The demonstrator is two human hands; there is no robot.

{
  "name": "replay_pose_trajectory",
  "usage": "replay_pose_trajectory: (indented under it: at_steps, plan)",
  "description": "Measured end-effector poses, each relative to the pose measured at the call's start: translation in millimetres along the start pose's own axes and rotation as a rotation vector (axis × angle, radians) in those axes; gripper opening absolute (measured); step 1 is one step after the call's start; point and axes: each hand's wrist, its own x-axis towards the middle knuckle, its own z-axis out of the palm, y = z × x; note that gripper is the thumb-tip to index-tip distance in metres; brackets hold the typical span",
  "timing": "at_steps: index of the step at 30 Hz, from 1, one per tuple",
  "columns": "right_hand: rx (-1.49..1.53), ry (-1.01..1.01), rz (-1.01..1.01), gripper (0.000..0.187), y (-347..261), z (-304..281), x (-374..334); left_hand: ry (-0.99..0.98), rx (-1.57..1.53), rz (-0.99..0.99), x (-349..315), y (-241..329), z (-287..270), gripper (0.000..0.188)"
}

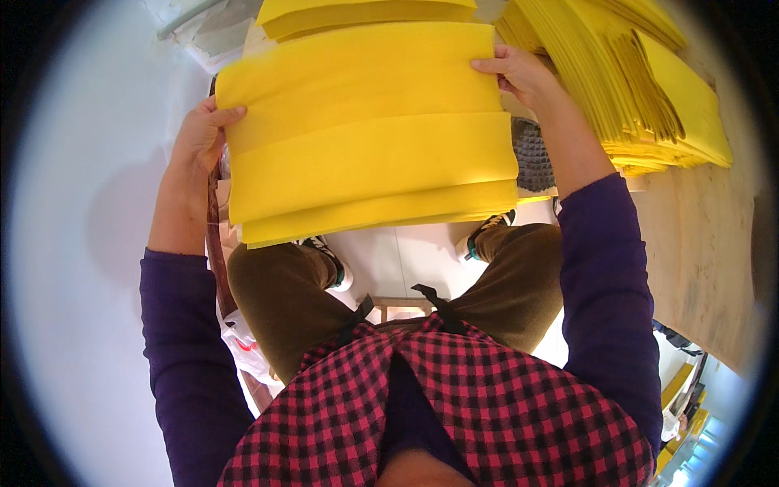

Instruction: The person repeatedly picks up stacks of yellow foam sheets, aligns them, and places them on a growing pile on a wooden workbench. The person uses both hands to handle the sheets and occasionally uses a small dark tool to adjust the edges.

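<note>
A wide piece of folded yellow fabric (365, 89) is stretched between my two hands in front of me, above my knees. My left hand (203, 130) pinches its left edge, thumb on top and fingers hidden beneath. At its upper right corner my right hand (519, 75) grips in the same way, thumb over the cloth. Several layers show along the near edge, where they hang a little unevenly. Whether the layers are joined I cannot tell.
Stacks of folded yellow fabric (600, 73) lie on the wooden table (698, 243) to the right. Another yellow piece (365, 15) sits beyond the held one. A dark studded pad (531, 154) shows beside my right forearm. A white wall (89, 243) rises on the left.
</note>
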Motion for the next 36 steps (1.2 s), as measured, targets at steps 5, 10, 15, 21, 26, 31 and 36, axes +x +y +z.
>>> replay_pose_trajectory:
  at_steps: [5, 10, 15, 21, 26, 31, 36]
  plan:
    - [-0.127, 0.059, -0.049, 0.025, -1.2, -1.8, -11.4, 0.023, 0.002, 0.102, -0.3, -5.2, -0.4, 0.027]
    - [-0.126, 0.094, -0.055, 0.022, -9.8, -3.7, -17.1, 0.042, -0.024, 0.161, -0.1, -7.9, 5.0, 0.025]
    - [-0.206, 0.099, -0.036, 0.02, -20.2, -5.2, -21.9, 0.052, 0.095, 0.218, -5.1, -2.8, 6.1, 0.024]
    - [-0.189, 0.091, -0.018, 0.02, -24.8, -3.8, -24.4, 0.081, 0.235, 0.214, -13.4, 8.2, 9.5, 0.022]
    - [-0.081, 0.101, -0.03, 0.02, -18.8, 0.4, -26.2, 0.114, 0.354, 0.214, -17.2, 14.2, 10.8, 0.02]
    - [0.094, 0.11, -0.133, 0.02, -3.9, 8.4, -34.0, 0.149, 0.425, 0.093, -20.1, 18.6, 6.4, 0.026]
    - [0.218, 0.126, -0.177, 0.019, 13.0, 11.2, -37.8, 0.168, 0.25, 0.167, -25.7, 9.6, 14.8, 0.02]
